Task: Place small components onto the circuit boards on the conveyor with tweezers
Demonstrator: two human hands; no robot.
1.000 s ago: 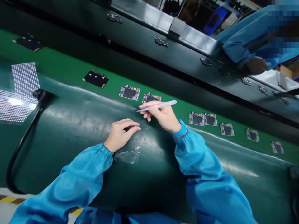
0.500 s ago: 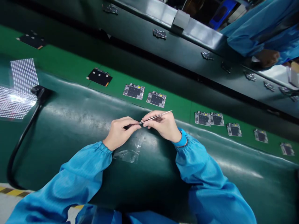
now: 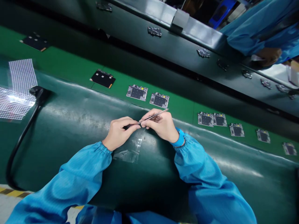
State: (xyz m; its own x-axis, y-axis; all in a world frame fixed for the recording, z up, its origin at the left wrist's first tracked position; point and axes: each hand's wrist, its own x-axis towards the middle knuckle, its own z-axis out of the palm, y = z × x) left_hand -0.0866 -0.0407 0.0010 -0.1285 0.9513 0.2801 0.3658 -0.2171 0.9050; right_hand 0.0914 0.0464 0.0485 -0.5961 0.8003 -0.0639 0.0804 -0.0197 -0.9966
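My right hand [image 3: 161,125] is closed around a pair of metal tweezers [image 3: 154,116], which slant down to the left. The tweezers' tips meet the fingertips of my left hand [image 3: 121,132]. That hand is pinched on something small and dark, mostly hidden by the fingers. Both hands touch or nearly touch each other above the dark green mat [image 3: 77,137]. Below them lies a clear plastic bag or film [image 3: 128,153]. Just beyond my right hand a circuit board [image 3: 159,100] rests on the green belt, beside another circuit board [image 3: 137,92].
Black-backed boards [image 3: 102,78] and several more circuit boards [image 3: 236,130] sit on the green belt [image 3: 67,67]. To the left are sheets of small light dots [image 3: 23,73] and a black plug with cable [image 3: 38,95]. Across the line, a co-worker's blue sleeve [image 3: 254,28] shows.
Boards on the near green belt have shifted right, and pieces on the far dark belt have shifted left. My right hand and the tweezers have moved slightly left. My left hand stays put.
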